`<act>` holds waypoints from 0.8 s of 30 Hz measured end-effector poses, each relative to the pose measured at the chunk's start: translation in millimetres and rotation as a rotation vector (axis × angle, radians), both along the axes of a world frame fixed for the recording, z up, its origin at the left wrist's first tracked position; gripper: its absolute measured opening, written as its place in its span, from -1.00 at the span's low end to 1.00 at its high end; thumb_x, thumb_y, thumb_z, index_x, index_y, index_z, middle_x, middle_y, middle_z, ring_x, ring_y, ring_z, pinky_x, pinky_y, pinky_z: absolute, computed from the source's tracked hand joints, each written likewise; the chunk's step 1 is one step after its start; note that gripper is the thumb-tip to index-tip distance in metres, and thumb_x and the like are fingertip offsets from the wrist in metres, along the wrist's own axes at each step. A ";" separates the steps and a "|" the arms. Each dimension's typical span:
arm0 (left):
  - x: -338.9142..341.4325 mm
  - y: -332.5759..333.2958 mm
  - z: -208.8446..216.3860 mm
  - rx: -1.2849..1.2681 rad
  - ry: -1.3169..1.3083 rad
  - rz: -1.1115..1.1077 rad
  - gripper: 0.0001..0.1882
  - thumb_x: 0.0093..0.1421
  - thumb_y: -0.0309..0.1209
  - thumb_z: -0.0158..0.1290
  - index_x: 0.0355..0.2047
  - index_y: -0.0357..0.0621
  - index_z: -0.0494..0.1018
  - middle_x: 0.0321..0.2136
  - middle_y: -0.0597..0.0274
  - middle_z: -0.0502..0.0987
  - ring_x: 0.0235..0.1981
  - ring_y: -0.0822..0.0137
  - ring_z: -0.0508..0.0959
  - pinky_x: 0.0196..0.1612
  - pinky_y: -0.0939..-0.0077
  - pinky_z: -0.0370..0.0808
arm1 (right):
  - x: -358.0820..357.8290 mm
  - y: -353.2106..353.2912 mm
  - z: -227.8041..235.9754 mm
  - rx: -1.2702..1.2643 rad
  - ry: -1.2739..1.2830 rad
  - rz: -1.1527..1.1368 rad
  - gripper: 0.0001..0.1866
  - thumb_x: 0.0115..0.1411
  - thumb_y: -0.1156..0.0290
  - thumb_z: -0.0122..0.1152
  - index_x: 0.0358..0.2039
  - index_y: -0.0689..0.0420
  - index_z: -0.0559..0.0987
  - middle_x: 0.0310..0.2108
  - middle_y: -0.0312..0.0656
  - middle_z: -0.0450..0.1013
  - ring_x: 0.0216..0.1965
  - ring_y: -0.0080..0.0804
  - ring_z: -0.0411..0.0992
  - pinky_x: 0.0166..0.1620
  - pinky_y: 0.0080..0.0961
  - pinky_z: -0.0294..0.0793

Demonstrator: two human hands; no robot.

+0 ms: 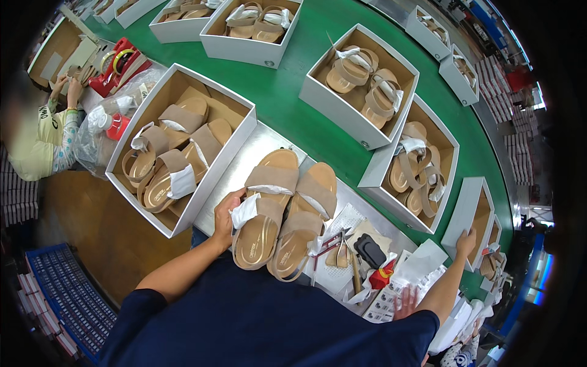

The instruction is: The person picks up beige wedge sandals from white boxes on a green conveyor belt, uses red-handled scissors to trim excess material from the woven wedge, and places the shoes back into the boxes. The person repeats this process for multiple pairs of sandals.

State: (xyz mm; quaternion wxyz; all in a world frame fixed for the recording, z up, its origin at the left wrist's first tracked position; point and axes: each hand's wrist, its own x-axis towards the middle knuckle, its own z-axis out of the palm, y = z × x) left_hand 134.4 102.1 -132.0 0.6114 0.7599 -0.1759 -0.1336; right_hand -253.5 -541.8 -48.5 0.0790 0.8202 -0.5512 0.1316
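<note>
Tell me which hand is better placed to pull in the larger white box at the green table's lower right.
Probably the right hand: it is right at the edge of the white box. The left hand is farther away and holds the sandals.

"See that pair of sandals (298,225)?"

"Tan, open-toed, broad-strapped, with white paper (244,211) around the straps. Held side by side, footbeds up, toes pointing away, above the near edge of the metal desk (251,153)."

"And the white box (461,214)?"

"Open-topped, brown inside, at the green table's (269,98) near edge, toward the right."
</note>
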 end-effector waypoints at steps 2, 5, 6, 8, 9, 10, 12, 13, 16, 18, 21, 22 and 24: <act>1.3 -3.8 -5.7 -0.062 0.043 -0.017 -0.48 0.46 -0.13 -0.24 0.02 -0.38 0.47 -0.20 -0.01 0.57 -0.20 0.24 0.57 -0.11 0.42 0.46 | 4.8 -3.7 -1.4 0.088 -0.133 0.081 -0.68 0.26 0.36 0.11 -0.03 0.25 0.51 -0.13 0.07 0.55 -0.09 -0.04 0.54 -0.03 -0.21 0.46; -0.6 4.6 -11.4 -0.084 0.067 0.018 -0.48 0.46 -0.13 -0.26 0.03 -0.37 0.46 -0.19 0.00 0.56 -0.18 0.24 0.56 -0.09 0.41 0.45 | 90.4 46.2 5.0 0.265 -0.300 0.127 -0.67 0.31 0.29 0.11 -0.04 0.25 0.55 -0.26 -0.01 0.57 -0.23 -0.26 0.53 -0.09 -0.33 0.46; 0.4 4.8 -13.1 -0.097 0.077 0.017 -0.47 0.46 -0.13 -0.26 0.03 -0.38 0.46 -0.19 0.00 0.56 -0.17 0.24 0.56 -0.08 0.41 0.45 | 107.5 64.4 16.0 0.308 -0.308 0.143 -0.65 0.33 0.24 0.09 -0.07 0.26 0.56 -0.30 -0.01 0.56 -0.27 -0.32 0.52 -0.12 -0.37 0.45; 2.1 0.7 -14.7 -0.112 0.125 -0.003 -0.46 0.47 -0.13 -0.27 0.03 -0.40 0.45 -0.17 -0.01 0.56 -0.14 0.24 0.55 -0.04 0.40 0.44 | 111.5 76.7 28.8 0.435 -0.289 0.158 -0.63 0.33 0.20 0.09 -0.08 0.28 0.57 -0.32 -0.01 0.56 -0.26 -0.37 0.51 -0.13 -0.40 0.45; 2.9 -1.6 -15.5 -0.118 0.149 -0.012 -0.46 0.47 -0.13 -0.28 0.03 -0.41 0.45 -0.16 -0.02 0.56 -0.13 0.24 0.55 -0.02 0.40 0.43 | 111.6 85.1 35.2 0.411 -0.219 0.126 -0.61 0.34 0.19 0.08 -0.06 0.27 0.56 -0.31 -0.03 0.55 -0.25 -0.40 0.50 -0.12 -0.42 0.45; 3.6 -3.8 -6.6 -0.109 0.180 -0.018 -0.44 0.47 -0.12 -0.30 0.04 -0.41 0.44 -0.13 -0.02 0.56 -0.08 0.22 0.53 0.04 0.39 0.41 | 120.9 99.3 45.1 0.389 -0.150 0.104 -0.60 0.35 0.17 0.08 -0.04 0.27 0.56 -0.30 -0.06 0.55 -0.24 -0.42 0.50 -0.12 -0.44 0.45; 3.4 -7.0 1.4 -0.136 0.236 0.002 -0.43 0.47 -0.10 -0.33 0.06 -0.39 0.44 -0.10 -0.01 0.56 -0.05 0.21 0.52 0.07 0.39 0.39 | 140.6 135.7 65.7 0.388 -0.316 0.131 -0.57 0.36 0.16 0.06 0.01 0.26 0.54 -0.27 -0.11 0.55 -0.21 -0.45 0.48 -0.10 -0.49 0.45; 1.9 -6.0 6.0 -0.144 0.266 0.015 -0.42 0.48 -0.09 -0.34 0.07 -0.38 0.43 -0.09 -0.01 0.55 -0.03 0.20 0.52 0.09 0.39 0.38 | 152.9 160.6 71.9 0.411 -0.547 0.181 -0.57 0.37 0.15 0.06 0.03 0.26 0.53 -0.24 -0.14 0.55 -0.19 -0.46 0.48 -0.09 -0.51 0.45; -4.4 10.2 36.3 -0.066 0.393 0.021 -0.41 0.46 -0.04 -0.35 0.18 -0.27 0.35 -0.02 0.03 0.50 -0.04 0.31 0.45 0.03 0.43 0.39 | 206.7 284.3 102.9 0.569 -0.890 0.291 -0.58 0.38 0.18 0.04 0.09 0.23 0.50 -0.18 -0.21 0.53 -0.12 -0.51 0.46 -0.06 -0.57 0.45; -8.1 22.9 49.5 -0.056 0.463 -0.040 -0.40 0.43 -0.01 -0.27 0.27 -0.19 0.24 0.09 0.06 0.40 -0.07 0.39 0.39 -0.02 0.49 0.38 | 214.1 361.1 92.4 0.805 -0.862 0.362 -0.58 0.37 0.24 0.06 0.13 0.22 0.46 -0.12 -0.18 0.50 -0.07 -0.49 0.45 -0.05 -0.57 0.45; -13.5 28.9 63.7 -0.208 0.381 -0.196 -0.37 0.38 -0.10 -0.11 0.33 -0.18 0.11 0.18 0.06 0.30 0.04 0.34 0.36 0.07 0.46 0.35 | 212.7 440.6 57.5 1.189 -0.835 0.407 -0.35 0.29 0.42 0.17 0.34 0.18 0.19 0.18 -0.04 0.28 0.07 -0.37 0.40 0.00 -0.49 0.45; -13.3 24.8 65.2 -0.250 0.440 -0.229 -0.23 0.29 -0.21 0.08 0.37 -0.19 -0.02 0.23 0.01 0.20 0.17 0.28 0.29 0.18 0.36 0.30 | 223.1 465.0 53.3 1.225 -0.814 0.326 -0.28 0.26 0.43 0.21 0.36 0.20 0.13 0.23 0.01 0.21 0.09 -0.36 0.38 0.01 -0.46 0.45; -12.3 15.0 76.5 -0.174 0.455 -0.262 -0.17 0.25 -0.23 0.15 0.37 -0.22 -0.04 0.24 -0.04 0.19 0.24 0.23 0.23 0.24 0.31 0.24 | 222.1 485.9 19.5 1.223 -0.853 0.344 -0.29 0.30 0.42 0.15 0.36 0.29 0.08 0.19 0.01 0.27 0.06 -0.39 0.39 0.01 -0.48 0.44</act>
